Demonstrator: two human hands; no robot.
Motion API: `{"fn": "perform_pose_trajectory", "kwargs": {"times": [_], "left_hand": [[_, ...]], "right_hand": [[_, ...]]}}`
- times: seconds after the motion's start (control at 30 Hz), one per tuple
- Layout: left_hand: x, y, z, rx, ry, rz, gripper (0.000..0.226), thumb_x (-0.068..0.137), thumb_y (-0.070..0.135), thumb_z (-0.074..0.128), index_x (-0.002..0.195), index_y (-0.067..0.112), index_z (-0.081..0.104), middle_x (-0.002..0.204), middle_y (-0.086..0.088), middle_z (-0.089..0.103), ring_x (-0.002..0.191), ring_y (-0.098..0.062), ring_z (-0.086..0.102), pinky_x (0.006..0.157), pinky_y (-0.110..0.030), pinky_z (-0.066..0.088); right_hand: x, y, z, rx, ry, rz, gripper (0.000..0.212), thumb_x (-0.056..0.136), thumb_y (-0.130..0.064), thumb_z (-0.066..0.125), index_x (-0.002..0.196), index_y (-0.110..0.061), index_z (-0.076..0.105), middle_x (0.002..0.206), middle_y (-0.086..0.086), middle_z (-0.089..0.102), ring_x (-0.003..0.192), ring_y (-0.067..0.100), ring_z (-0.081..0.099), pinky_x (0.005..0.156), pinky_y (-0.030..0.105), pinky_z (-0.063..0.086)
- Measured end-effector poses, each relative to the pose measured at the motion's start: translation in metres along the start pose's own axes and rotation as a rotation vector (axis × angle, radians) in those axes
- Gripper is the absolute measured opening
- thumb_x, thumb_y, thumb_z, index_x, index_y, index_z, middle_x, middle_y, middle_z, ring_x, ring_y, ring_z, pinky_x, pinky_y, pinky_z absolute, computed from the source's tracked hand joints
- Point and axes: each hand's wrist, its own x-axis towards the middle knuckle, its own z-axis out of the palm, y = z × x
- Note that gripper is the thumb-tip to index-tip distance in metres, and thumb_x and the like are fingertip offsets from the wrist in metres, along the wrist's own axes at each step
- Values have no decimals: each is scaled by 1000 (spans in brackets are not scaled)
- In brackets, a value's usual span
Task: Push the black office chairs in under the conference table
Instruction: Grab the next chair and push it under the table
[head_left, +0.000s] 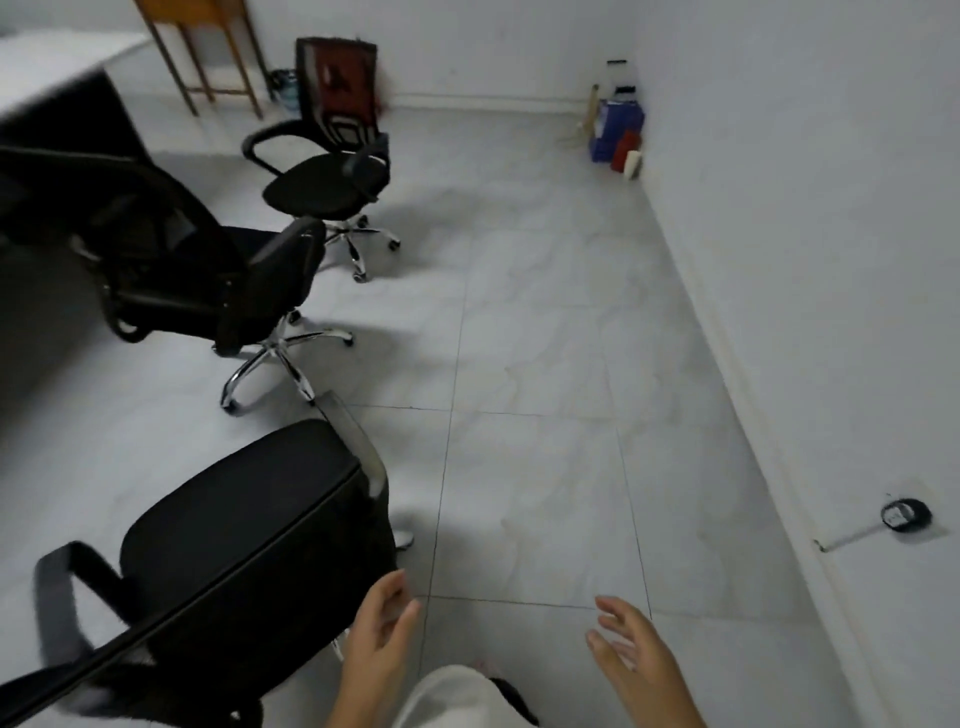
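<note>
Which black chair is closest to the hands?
The bottom chair, beside the left hand. The other two chairs stand farther up the room.

no readable text, label, brand, number or sign anywhere in the frame. blurred throughout. dark red panel (343, 78) behind the far chair's mesh back, upper middle of the frame, with a darker shape on it, too smeared to tell as lettering. blue box (613, 127) and red item (625, 150) by the wall at upper right, with no legible print. small round dark fitting (905, 515) low on the wall at right, with pale marks inside, too small to read.
</note>
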Motion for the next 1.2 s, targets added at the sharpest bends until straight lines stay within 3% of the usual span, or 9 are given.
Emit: {"fn": "perform_pose_trajectory", "kwargs": {"times": [0.07,0.2,0.37,0.53,0.73,0.83,0.97,1.1,1.2], "left_hand": [[6,11,5,-43,56,5,30,88,-2,52,116,10,51,112,-5,54,105,-21,53,90,-31,38],[3,30,14,-110,202,-1,29,90,0,51,114,16,50,112,0,53,103,-14,53,90,-27,38],[-25,29,21,-175,531,-92,27,89,0,52,110,18,51,104,9,55,95,-4,54,82,-23,42],[-67,13,23,-246,854,-170,27,87,-4,54,109,11,53,102,1,58,94,-18,57,81,-25,42],[-80,5,-17,-234,1119,-177,29,83,-8,57,101,14,53,104,-10,59,96,-25,57,72,-17,45],[-69,15,-58,-99,1137,-149,29,85,0,58,105,20,52,104,1,57,105,-23,57,82,-24,39],[-42,30,-119,340,1143,-100,33,87,15,59,120,12,54,115,3,53,118,-20,49,93,-22,35],[-15,31,-166,837,901,-211,51,88,44,52,132,20,45,142,2,41,137,-14,28,114,-33,18],[2,30,-181,1037,615,-230,49,86,58,41,123,27,49,127,9,53,122,-10,42,110,-29,19]], "right_hand": [[27,-18,0,-36,-88,-70,31,82,-1,62,105,-19,53,108,2,57,95,-2,56,80,10,41],[74,-54,4,-104,-262,-218,30,83,-2,62,103,-23,52,108,1,57,100,11,54,73,-5,40],[114,-86,27,-229,-572,-364,29,85,-6,60,106,-22,51,113,3,55,104,15,53,89,21,40],[125,-130,82,-386,-812,-644,38,82,-13,66,117,-18,52,113,-4,51,108,13,49,95,24,37],[95,-169,174,-582,-681,-1354,47,49,-3,89,91,1,69,99,19,70,99,39,63,83,52,48],[81,-183,210,-735,-583,-1444,50,34,-26,94,75,-8,73,74,8,74,68,25,72,59,43,56],[89,-185,233,-815,-518,-1518,40,44,-44,89,51,-14,63,45,0,58,38,19,55,37,18,40],[119,-179,242,-708,-381,-1663,70,93,-56,23,48,-17,60,45,-1,53,38,17,53,35,14,36],[152,-185,242,-649,-347,-1753,75,93,-57,16,48,-18,62,46,-1,55,38,17,54,35,15,37]]}}
